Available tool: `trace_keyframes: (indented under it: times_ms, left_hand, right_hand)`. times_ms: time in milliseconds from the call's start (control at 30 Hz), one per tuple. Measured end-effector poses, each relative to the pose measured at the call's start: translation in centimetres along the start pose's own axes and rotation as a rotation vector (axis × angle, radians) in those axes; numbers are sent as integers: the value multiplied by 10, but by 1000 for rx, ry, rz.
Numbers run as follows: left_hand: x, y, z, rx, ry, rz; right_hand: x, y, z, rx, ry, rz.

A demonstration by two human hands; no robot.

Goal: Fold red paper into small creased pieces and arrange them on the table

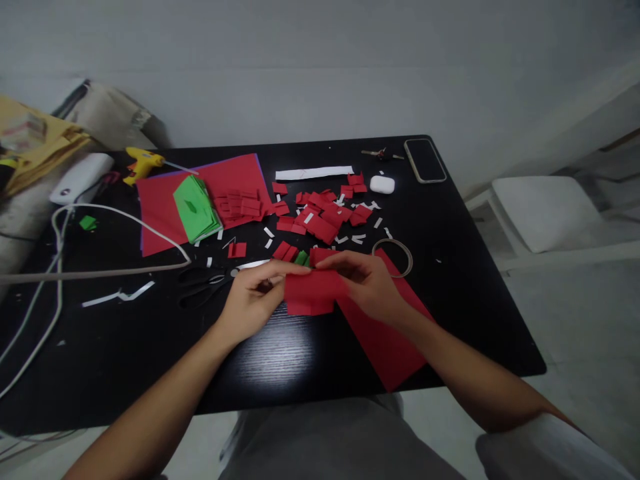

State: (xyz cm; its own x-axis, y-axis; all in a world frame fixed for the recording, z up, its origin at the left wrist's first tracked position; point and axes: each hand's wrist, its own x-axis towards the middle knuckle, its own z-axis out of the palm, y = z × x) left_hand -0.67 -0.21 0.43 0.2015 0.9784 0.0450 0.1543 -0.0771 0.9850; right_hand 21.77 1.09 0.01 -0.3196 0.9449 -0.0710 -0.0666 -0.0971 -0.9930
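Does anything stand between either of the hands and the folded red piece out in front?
Nothing visible does: the left hand and right hand both touch the folded red piece. The black-handled scissors lie beside the left hand, and a larger red sheet runs beneath the right; neither comes between.

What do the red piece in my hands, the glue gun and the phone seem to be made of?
Red piece: probably matte paper or thin card, judging by its flat, crisp edges.
Glue gun: likely yellow plastic, from its solid color and molded shape.
Phone: dark, smooth front, probably glass; the pale rim could be plastic or metal.
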Motion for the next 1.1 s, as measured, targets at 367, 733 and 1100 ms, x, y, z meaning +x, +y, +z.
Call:
trace_keyframes:
  times_ms: [367,733,1100]
  left_hand:
    - [0,4,3,23,74,32]
    - [0,-2,-4,49,10,164]
    - [-2,-6,-9,324,-55,490]
  right_hand:
    - [-2,-3,0,-78,49,3]
    - [-1,-2,-5,68,-21,-21]
    - [-1,2,2,-99,63,-72]
